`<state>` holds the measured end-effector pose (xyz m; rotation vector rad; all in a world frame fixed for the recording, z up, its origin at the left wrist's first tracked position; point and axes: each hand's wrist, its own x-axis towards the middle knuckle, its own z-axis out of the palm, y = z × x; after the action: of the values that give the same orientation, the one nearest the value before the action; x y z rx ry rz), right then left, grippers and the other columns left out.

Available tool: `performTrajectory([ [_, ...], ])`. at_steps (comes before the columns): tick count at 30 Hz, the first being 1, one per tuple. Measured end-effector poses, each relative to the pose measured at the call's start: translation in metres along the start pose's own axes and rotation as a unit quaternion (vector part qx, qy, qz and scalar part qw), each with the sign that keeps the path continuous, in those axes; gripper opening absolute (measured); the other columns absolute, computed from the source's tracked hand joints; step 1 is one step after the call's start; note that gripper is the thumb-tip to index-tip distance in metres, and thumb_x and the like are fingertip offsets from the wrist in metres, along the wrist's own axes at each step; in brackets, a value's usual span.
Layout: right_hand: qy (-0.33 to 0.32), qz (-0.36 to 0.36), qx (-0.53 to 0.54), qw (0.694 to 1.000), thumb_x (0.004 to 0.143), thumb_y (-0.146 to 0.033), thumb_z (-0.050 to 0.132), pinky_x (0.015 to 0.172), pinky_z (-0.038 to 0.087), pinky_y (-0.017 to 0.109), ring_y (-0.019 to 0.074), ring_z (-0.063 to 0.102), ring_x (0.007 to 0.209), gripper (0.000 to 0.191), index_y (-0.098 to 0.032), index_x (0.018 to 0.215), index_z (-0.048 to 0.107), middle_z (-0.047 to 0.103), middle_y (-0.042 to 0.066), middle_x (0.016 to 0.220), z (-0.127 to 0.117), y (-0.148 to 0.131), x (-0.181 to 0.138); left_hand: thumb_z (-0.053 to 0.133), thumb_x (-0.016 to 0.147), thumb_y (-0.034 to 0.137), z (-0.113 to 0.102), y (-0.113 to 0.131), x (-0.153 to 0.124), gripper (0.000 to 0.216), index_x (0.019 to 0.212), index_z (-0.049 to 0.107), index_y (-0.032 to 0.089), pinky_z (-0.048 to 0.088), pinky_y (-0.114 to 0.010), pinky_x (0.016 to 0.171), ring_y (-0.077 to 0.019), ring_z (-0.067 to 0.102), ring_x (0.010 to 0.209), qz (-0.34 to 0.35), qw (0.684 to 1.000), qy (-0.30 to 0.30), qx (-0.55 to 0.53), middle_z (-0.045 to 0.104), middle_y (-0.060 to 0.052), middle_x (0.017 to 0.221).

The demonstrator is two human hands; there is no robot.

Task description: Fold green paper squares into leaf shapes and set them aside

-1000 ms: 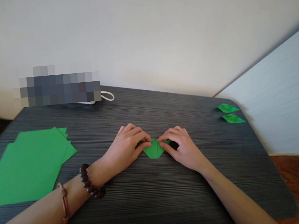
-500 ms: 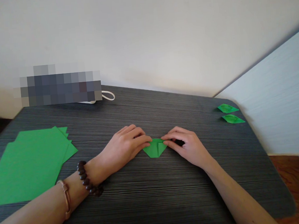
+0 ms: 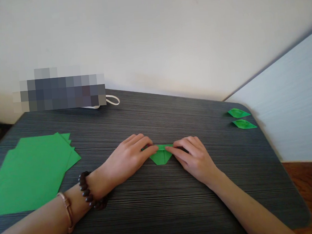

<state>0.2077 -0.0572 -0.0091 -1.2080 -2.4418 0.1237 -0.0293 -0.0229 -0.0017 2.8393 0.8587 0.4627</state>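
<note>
A small folded green paper piece lies in the middle of the dark striped table, its point toward me. My left hand rests on the table with its fingertips pressed on the piece's left top corner. My right hand pinches the right top corner, fingers held together. Both hands hide the piece's outer ends. A dark bead bracelet and a thin cord band circle my left wrist.
A stack of flat green paper sheets lies at the left. Two small folded green shapes sit at the far right near a white panel. A white loop of cord lies at the back by the wall.
Both hands have shifted slightly along the top edge of the folded piece, pressing it flatter; the piece looks a little narrower. The paper stack and finished shapes have not moved.
</note>
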Motion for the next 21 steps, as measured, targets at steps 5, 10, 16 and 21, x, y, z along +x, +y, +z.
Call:
performTrajectory([
  [5,-0.021,-0.024,-0.062,0.998,0.093,-0.018,0.044,0.077,0.038,0.035,0.0185,0.053,0.091,0.028,-0.025,0.113,0.062,0.065,0.004,0.095,-0.004,-0.007,-0.002,0.035,0.094,0.016,-0.002,0.009,-0.002,0.028,0.106,0.059,0.014,0.047,-0.035,0.075,-0.0204,0.055,0.086,0.042,0.997,0.018,0.068,0.061,-0.01,0.097],
  [10,-0.036,-0.029,-0.114,0.992,0.094,-0.017,0.041,0.076,0.034,0.036,0.0192,0.052,0.091,0.029,-0.023,0.115,0.059,0.066,0.004,0.097,-0.007,-0.014,-0.005,0.036,0.093,0.013,-0.002,0.02,-0.007,0.028,0.11,0.057,0.009,0.046,-0.037,0.078,-0.0229,0.055,0.089,0.052,0.991,0.021,0.117,0.063,-0.011,0.094],
  [16,-0.046,0.006,-0.151,0.987,0.094,-0.015,0.037,0.08,0.029,0.04,0.0222,0.05,0.097,0.033,-0.018,0.124,0.052,0.066,0.006,0.102,-0.007,-0.028,-0.014,0.038,0.088,0.006,0.003,0.037,-0.016,0.033,0.117,0.053,0.004,0.044,-0.039,0.081,-0.0246,0.055,0.09,0.015,0.988,-0.008,0.155,0.062,-0.013,0.1],
  [21,-0.045,0.028,-0.161,0.986,0.092,-0.012,0.039,0.083,0.028,0.04,0.024,0.05,0.099,0.034,-0.014,0.124,0.051,0.065,0.008,0.1,-0.003,-0.036,-0.016,0.04,0.086,0.006,0.007,0.048,-0.015,0.038,0.122,0.05,0.003,0.042,-0.039,0.08,-0.0251,0.053,0.092,-0.03,0.984,-0.041,0.173,0.061,-0.013,0.106],
])
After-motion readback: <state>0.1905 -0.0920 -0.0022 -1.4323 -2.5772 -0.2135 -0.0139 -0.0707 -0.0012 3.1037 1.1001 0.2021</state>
